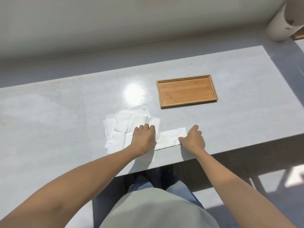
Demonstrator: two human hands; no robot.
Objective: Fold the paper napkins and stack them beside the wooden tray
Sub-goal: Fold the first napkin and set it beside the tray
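A white paper napkin point(169, 138), folded into a long strip, lies near the front edge of the pale grey table. My left hand point(144, 137) presses on its left end, fingers curled. My right hand point(194, 138) rests on its right end, thumb on the paper. Left of the strip lies a loose pile of unfolded napkins point(125, 127), partly under my left hand. The wooden tray point(186, 90) stands farther back and to the right, with nothing in it.
The table's front edge point(181, 162) runs just below the napkins. A white cylindrical container point(283, 22) stands at the far right against the wall. A bright sun glare point(134, 94) sits left of the tray.
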